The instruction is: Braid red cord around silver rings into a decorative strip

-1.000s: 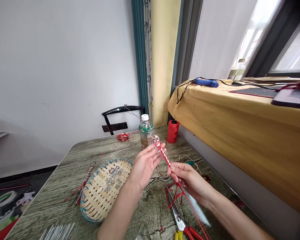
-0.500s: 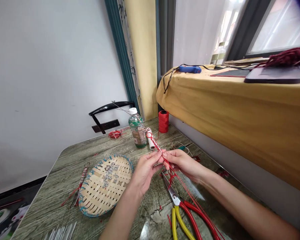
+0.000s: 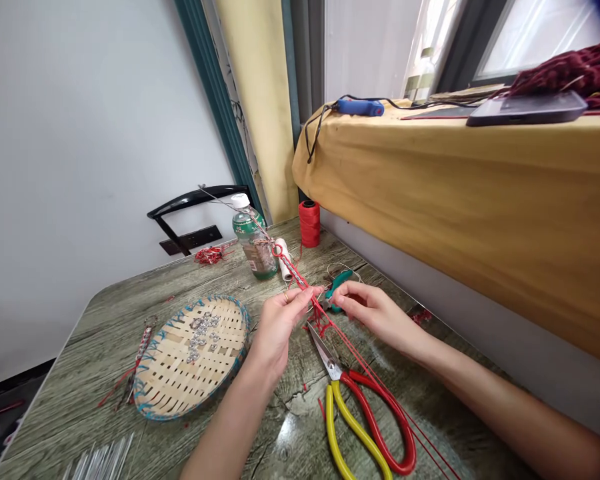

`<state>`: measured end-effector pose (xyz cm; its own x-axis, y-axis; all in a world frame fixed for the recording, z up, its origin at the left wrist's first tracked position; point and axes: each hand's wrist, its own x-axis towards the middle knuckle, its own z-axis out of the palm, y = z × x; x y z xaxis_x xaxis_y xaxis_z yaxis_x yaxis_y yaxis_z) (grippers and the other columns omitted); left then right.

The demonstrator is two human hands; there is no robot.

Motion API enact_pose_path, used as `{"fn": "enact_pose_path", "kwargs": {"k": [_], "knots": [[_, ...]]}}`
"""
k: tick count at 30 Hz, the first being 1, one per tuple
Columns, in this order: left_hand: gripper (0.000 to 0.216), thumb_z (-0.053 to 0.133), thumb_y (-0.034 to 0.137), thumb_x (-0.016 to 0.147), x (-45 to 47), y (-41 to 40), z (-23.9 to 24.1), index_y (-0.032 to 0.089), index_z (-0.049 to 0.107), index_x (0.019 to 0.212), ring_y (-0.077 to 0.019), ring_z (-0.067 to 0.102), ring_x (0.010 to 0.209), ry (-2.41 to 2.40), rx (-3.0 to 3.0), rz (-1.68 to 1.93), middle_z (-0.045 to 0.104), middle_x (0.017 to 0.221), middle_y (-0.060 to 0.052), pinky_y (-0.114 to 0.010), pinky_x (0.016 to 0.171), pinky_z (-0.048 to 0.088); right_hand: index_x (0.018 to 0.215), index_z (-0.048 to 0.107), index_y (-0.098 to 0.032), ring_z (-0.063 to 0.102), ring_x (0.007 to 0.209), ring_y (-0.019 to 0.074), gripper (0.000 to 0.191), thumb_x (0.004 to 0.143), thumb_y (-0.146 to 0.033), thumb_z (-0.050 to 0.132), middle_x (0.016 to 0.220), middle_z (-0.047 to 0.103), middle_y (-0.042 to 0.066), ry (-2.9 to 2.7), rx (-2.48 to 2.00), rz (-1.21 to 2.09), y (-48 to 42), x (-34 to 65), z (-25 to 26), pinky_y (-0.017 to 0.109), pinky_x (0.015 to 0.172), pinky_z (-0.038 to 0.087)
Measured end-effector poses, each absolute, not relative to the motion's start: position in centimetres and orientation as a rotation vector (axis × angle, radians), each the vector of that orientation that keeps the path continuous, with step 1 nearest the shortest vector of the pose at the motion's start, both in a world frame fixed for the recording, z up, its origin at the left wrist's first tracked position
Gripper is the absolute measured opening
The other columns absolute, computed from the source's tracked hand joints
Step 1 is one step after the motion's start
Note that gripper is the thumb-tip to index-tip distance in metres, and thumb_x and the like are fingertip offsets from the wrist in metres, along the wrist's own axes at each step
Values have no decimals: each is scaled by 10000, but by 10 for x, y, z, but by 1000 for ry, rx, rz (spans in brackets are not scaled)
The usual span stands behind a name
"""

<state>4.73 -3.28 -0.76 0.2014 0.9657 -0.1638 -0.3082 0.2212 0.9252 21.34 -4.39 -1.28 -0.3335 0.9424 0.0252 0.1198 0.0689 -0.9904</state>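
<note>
My left hand (image 3: 279, 320) pinches a red and white braided cord piece (image 3: 291, 268) near its lower end, over the middle of the wooden table (image 3: 105, 313). The braid rises away from the fingers, ends in a small red loop and carries thin wires at its top. Loose red threads (image 3: 360, 363) trail from the pinch down to the right across the table. My right hand (image 3: 373, 310) is beside it, fingers curled on a small green-handled tool (image 3: 337, 285) lying on the table.
Scissors with red and yellow handles (image 3: 365, 427) lie just below my hands. A woven tray (image 3: 153, 387) with small metal pieces sits left. A plastic bottle (image 3: 253, 237), a white spool (image 3: 282, 257) and a red spool (image 3: 309, 223) stand behind. A yellow-draped ledge (image 3: 455, 200) runs along the right.
Both hands dropped toward the table with the braid. My right hand let go of the braid's lower end and moved right onto the green-handled tool. The camera tilted down and left.
</note>
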Motion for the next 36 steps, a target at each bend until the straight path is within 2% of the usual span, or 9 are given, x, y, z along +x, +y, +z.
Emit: {"fn": "enact_pose_path", "kwargs": {"k": [2, 4, 9, 13, 20, 25, 30, 36], "knots": [[129, 661, 206, 711, 47, -33, -8, 109, 714, 779, -182, 593, 910, 963, 918, 1102, 710, 813, -80, -285, 883, 384, 722, 581, -147, 438, 644, 102, 254, 822, -374, 523, 683, 526, -19, -1623, -1102, 1374, -53, 216, -14, 214, 605, 330], [120, 668, 208, 701, 48, -33, -7, 107, 710, 750, -176, 617, 844, 982, 925, 1108, 714, 761, -74, -286, 853, 411, 667, 589, -130, 450, 586, 102, 297, 809, -385, 535, 620, 531, -10, -1687, -1083, 1475, -61, 217, -15, 218, 564, 341], [163, 696, 254, 668, 51, -36, -6, 110, 694, 743, -127, 615, 591, 1015, 930, 1084, 698, 644, -49, -240, 628, 470, 728, 629, -108, 446, 520, 84, 322, 813, -401, 526, 578, 543, -7, -1658, -1064, 1560, -69, 218, -19, 210, 527, 341], [197, 679, 290, 685, 53, -37, -6, 103, 675, 746, -83, 571, 506, 1019, 935, 1067, 686, 652, -46, -191, 529, 447, 688, 611, -116, 442, 532, 83, 315, 812, -395, 533, 570, 515, -15, -1572, -1053, 1514, -71, 217, -18, 209, 534, 339], [158, 636, 270, 729, 51, -41, -4, 114, 634, 754, -57, 536, 503, 1009, 935, 1056, 644, 675, -15, -169, 512, 433, 612, 561, -125, 402, 520, 70, 309, 817, -356, 543, 556, 481, -32, -1487, -1018, 1489, -75, 210, -18, 199, 517, 308], [170, 619, 280, 750, 48, -46, -2, 111, 627, 763, -41, 485, 481, 993, 936, 1054, 584, 651, 11, -159, 490, 401, 749, 627, -109, 438, 540, 71, 250, 834, -324, 531, 573, 508, -28, -1493, -985, 1550, -76, 208, -20, 197, 535, 326], [225, 545, 328, 808, 45, -56, 0, 128, 643, 837, -23, 413, 448, 1007, 937, 1014, 551, 654, 24, -146, 439, 337, 801, 625, -116, 427, 550, 72, 253, 850, -335, 509, 597, 508, -25, -1471, -926, 1654, -77, 207, -22, 207, 548, 317], [127, 659, 245, 726, 39, -69, 2, 148, 656, 808, -27, 418, 491, 1043, 923, 799, 560, 612, 38, -132, 485, 358, 784, 583, -124, 388, 557, 76, 227, 869, -307, 482, 598, 466, -32, -1358, -885, 1770, -78, 208, -25, 217, 552, 289]]}}
